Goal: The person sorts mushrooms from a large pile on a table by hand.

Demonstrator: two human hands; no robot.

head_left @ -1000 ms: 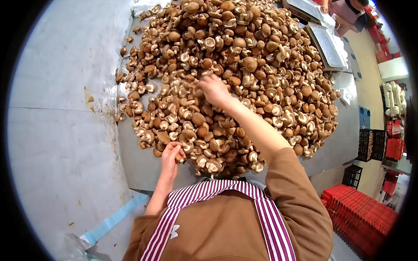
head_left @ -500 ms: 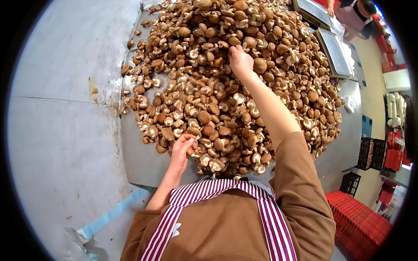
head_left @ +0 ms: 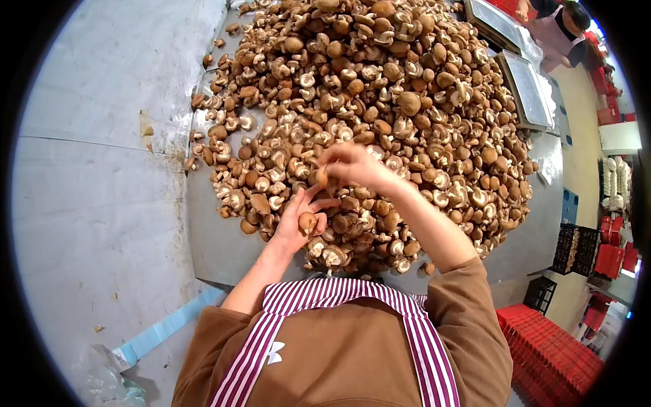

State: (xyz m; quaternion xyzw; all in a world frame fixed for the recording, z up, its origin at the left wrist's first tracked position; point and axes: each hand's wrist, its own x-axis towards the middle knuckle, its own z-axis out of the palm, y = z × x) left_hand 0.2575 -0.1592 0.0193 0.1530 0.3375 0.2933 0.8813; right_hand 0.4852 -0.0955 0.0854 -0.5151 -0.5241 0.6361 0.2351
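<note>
A large heap of brown-capped shiitake mushrooms (head_left: 407, 136) covers a grey metal table (head_left: 218, 251) in front of me. My left hand (head_left: 290, 227) is at the near edge of the heap, palm up. It holds a small shiitake mushroom (head_left: 307, 222) against the palm, while its thumb and index finger reach out toward my other hand. Slightly blurred, my right hand (head_left: 356, 166) pinches another mushroom (head_left: 321, 178) just above the left fingertips. Whether the left fingers touch that second mushroom, I cannot tell.
Two shallow trays (head_left: 527, 89) lie along the table's far right side. Beyond them stands another person (head_left: 553, 34) in an apron. Red crates (head_left: 549, 353) are stacked at the lower right, with black crates (head_left: 575, 247) farther back. A light blue strip (head_left: 173, 327) lies at the lower left.
My right hand has come back from deep in the heap toward my left hand, bringing a mushroom. The left hand has moved slightly up and right and opened its fingers, showing the mushroom in its palm.
</note>
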